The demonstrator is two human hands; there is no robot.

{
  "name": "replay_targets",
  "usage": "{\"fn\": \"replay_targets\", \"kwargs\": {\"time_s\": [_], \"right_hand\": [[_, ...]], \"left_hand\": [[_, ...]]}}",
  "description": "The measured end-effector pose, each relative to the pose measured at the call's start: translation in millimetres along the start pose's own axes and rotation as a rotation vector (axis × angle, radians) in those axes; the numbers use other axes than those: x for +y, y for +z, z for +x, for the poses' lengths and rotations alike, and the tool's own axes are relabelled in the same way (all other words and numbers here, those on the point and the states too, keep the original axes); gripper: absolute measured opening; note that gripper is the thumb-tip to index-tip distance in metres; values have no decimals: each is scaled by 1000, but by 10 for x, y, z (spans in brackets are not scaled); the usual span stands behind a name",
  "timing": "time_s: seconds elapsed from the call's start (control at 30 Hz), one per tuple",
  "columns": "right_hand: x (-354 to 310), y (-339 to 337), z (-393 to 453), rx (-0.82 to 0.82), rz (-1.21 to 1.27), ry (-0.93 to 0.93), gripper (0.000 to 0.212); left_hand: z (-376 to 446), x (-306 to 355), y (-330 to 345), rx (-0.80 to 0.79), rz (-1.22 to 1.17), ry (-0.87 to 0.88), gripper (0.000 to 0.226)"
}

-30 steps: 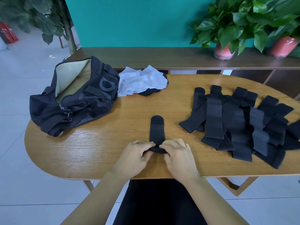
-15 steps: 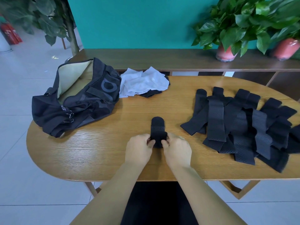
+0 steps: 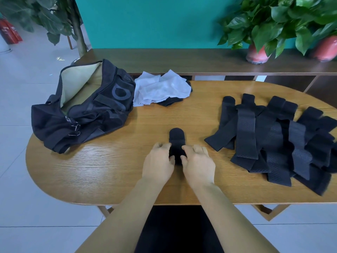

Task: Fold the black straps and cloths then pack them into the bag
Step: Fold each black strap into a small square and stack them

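Note:
A short black strap (image 3: 177,137) lies folded over on the wooden table (image 3: 113,161) in front of me, its rounded end pointing away. My left hand (image 3: 158,161) grips its left edge and my right hand (image 3: 197,161) grips its right edge, fingers curled over the doubled near part. A pile of several unfolded black straps (image 3: 273,139) is spread on the right side of the table. The black bag (image 3: 82,110) lies open at the left, its beige lining showing. White cloths (image 3: 160,88) on top of a black cloth (image 3: 169,102) sit beside the bag.
A dark wooden shelf (image 3: 182,61) runs behind the table, with potted plants in pink pots (image 3: 257,53) at its right. A leafy plant (image 3: 54,19) stands at the far left on the tiled floor. My dark-clothed lap is below the table's near edge.
Both hands have carried the strap's near end away from me, folding it over so the strap looks shorter. The bag, cloths and strap pile have not moved.

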State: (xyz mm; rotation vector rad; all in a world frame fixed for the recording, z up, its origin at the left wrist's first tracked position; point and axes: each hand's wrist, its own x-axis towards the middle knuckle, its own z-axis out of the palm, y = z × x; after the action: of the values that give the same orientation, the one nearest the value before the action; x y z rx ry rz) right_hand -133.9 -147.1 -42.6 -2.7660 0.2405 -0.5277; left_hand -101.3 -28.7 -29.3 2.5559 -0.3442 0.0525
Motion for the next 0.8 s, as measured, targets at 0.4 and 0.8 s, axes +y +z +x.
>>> {"fn": "replay_targets", "kwargs": {"time_s": [0.4, 0.8], "right_hand": [[182, -106, -13, -274, -60, -250, 41], [231, -157, -373, -118, 214, -235, 40]], "left_hand": [[-17, -197, -2, -188, 144, 283, 56], [-366, -282, -161, -164, -72, 279, 45]]}}
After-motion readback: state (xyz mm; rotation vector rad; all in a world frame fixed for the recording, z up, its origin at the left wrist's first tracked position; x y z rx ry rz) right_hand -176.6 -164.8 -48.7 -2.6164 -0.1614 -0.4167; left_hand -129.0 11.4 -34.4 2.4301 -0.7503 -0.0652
